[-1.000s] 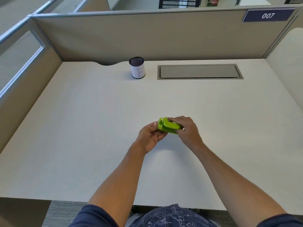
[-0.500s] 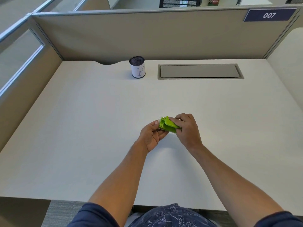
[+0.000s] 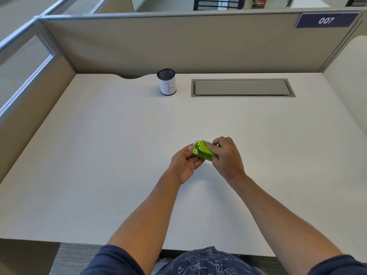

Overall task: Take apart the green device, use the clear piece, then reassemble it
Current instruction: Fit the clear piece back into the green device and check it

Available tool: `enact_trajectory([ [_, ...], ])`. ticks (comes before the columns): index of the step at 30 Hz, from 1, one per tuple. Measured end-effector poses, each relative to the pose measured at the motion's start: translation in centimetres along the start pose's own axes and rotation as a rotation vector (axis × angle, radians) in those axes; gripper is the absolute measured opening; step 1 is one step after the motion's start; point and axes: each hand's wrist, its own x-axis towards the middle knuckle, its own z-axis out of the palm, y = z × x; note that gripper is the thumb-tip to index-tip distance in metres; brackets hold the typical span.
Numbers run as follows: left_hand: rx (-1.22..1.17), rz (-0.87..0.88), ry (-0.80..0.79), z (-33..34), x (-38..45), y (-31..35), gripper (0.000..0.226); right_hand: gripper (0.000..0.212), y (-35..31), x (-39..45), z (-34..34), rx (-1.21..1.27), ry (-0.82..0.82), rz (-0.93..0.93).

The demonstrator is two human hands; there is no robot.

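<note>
From the head camera, both hands meet over the middle of the pale desk [image 3: 99, 155], holding the green device [image 3: 202, 151] between them just above the surface. The left hand [image 3: 183, 162] cups its left end from below, fingers curled under it. The right hand [image 3: 226, 155] closes over its right end from above, thumb pressed on the green top. Far back by the partition stands a mesh pen cup [image 3: 166, 82], beside a grey cable hatch [image 3: 242, 87].
</note>
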Motion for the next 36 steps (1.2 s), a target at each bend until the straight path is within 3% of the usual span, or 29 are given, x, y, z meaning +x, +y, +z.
enact_trajectory([
  [11, 0.085, -0.045, -0.196, -0.4, -0.7, 0.6, 0.034, 0.047, -0.2, -0.4, -0.3, 0.016, -0.038, 0.048],
  [23, 0.159, -0.091, -0.217, -0.7, -0.7, 0.1, 0.037, 0.045, 0.0, -1.5, 0.0, -0.136, -0.019, 0.011],
  [28, 0.216, -0.075, -0.251, -0.7, -0.7, 0.1, 0.034, 0.044, 0.9, -1.5, 0.5, 0.141, -0.095, 0.201],
  [36, 0.362, 0.095, -0.238, -1.6, -0.4, -0.4, 0.048, 0.037, 1.9, -1.1, 0.4, 0.339, -0.158, 0.223],
])
